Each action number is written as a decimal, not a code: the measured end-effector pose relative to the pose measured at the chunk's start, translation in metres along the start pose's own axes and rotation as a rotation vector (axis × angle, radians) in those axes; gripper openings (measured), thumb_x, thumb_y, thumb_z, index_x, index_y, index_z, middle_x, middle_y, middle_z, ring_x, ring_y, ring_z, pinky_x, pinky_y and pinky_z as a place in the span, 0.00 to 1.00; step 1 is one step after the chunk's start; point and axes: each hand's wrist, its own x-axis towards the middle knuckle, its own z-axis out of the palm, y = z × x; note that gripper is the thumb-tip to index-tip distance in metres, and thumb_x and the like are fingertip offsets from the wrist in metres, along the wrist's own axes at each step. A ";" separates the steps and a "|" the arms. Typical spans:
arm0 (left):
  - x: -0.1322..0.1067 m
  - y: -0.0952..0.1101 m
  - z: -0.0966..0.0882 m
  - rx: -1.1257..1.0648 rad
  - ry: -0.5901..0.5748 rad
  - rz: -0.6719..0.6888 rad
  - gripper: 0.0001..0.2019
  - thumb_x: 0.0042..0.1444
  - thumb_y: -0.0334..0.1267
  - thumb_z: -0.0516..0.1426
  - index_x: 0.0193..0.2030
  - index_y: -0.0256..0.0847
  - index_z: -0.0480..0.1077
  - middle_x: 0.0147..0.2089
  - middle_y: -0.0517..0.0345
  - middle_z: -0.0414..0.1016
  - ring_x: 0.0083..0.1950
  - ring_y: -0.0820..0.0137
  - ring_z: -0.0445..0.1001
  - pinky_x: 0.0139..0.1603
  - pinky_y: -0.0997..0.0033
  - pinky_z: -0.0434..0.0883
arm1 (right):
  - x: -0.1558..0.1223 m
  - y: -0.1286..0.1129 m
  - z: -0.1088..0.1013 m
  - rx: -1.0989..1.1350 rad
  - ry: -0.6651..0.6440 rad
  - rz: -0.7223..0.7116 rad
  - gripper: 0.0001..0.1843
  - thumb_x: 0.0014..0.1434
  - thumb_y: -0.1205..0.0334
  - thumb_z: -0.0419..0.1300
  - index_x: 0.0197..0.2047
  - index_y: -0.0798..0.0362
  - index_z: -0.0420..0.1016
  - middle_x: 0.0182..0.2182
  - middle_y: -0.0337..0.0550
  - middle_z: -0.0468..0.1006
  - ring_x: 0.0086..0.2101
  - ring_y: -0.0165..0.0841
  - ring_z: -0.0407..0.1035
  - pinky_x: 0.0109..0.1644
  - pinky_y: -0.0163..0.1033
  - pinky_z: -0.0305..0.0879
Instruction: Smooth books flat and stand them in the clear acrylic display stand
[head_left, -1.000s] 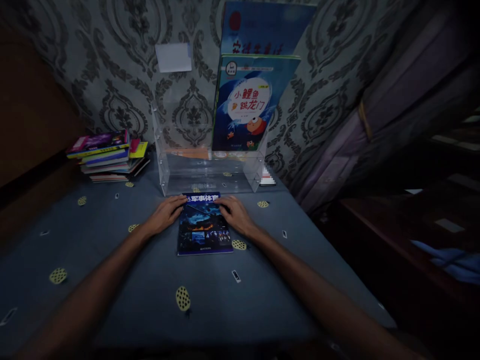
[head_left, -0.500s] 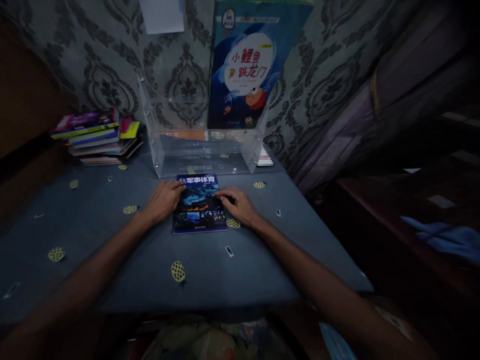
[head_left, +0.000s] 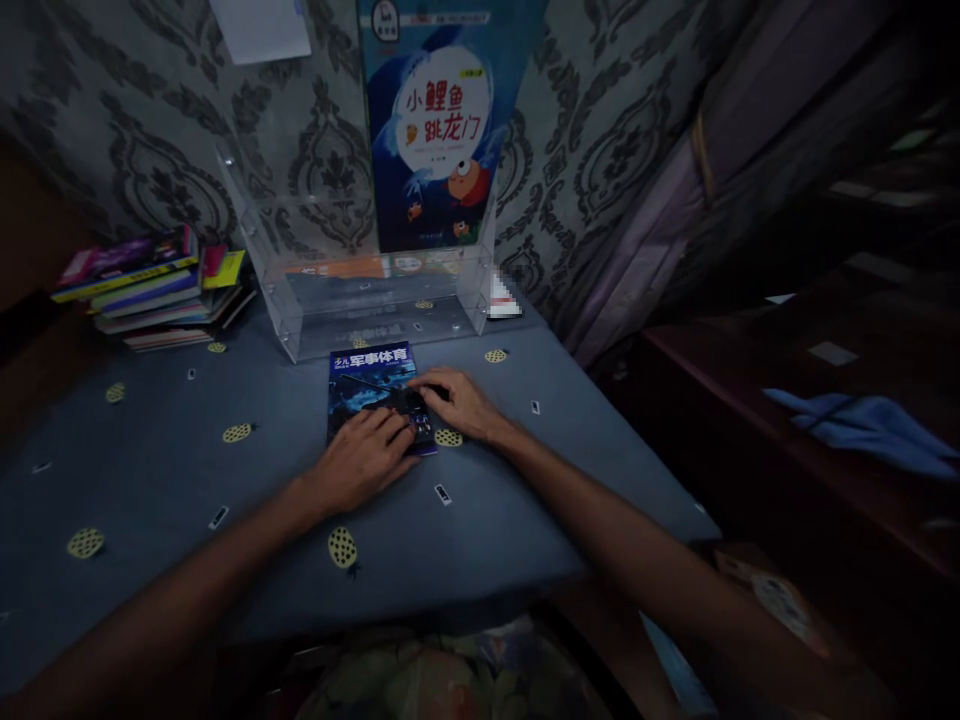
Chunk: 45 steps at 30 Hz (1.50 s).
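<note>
A dark blue book [head_left: 367, 385] with white Chinese lettering lies flat on the patterned tablecloth [head_left: 277, 570]. My left hand [head_left: 369, 447] rests across its lower part, palm down with fingers stretched out, covering much of the bottom of the cover. At the book's right edge is my right hand [head_left: 455, 402], its fingertips touching the cover and its thumb held apart below the index finger. Just behind the book stands a clear acrylic rack [head_left: 330, 335], with a tall blue picture book [head_left: 435, 205] upright in it.
A stack of books [head_left: 150, 290] sits at the back left of the table. A small white object, partly pixelated [head_left: 502, 298], is by the rack's right side. Beyond the table's right edge lies a blue cloth [head_left: 855, 430]. A curtain [head_left: 645, 250] hangs at the back right.
My left hand has moved from the book's left edge onto its lower cover. My right hand stays at the right edge. The view has shifted to the right.
</note>
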 end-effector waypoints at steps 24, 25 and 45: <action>-0.009 -0.004 -0.002 -0.132 -0.033 -0.135 0.22 0.68 0.51 0.49 0.62 0.42 0.65 0.61 0.46 0.72 0.65 0.55 0.66 0.64 0.46 0.62 | -0.011 -0.034 -0.005 -0.161 -0.041 0.033 0.15 0.58 0.68 0.57 0.44 0.50 0.82 0.37 0.43 0.85 0.35 0.36 0.78 0.41 0.37 0.68; -0.011 -0.008 -0.006 -0.151 -0.015 -0.118 0.21 0.68 0.50 0.49 0.60 0.41 0.67 0.58 0.47 0.75 0.61 0.57 0.70 0.62 0.48 0.65 | -0.013 -0.039 -0.005 -0.126 -0.064 0.025 0.15 0.58 0.68 0.57 0.44 0.50 0.82 0.35 0.42 0.85 0.33 0.35 0.77 0.39 0.36 0.67; -0.005 -0.012 -0.027 0.012 -0.245 -0.236 0.17 0.61 0.33 0.53 0.56 0.40 0.67 0.54 0.46 0.73 0.54 0.56 0.71 0.45 0.60 0.73 | -0.004 -0.009 -0.009 0.060 0.266 0.233 0.17 0.60 0.69 0.53 0.47 0.50 0.79 0.35 0.42 0.84 0.34 0.34 0.78 0.39 0.38 0.72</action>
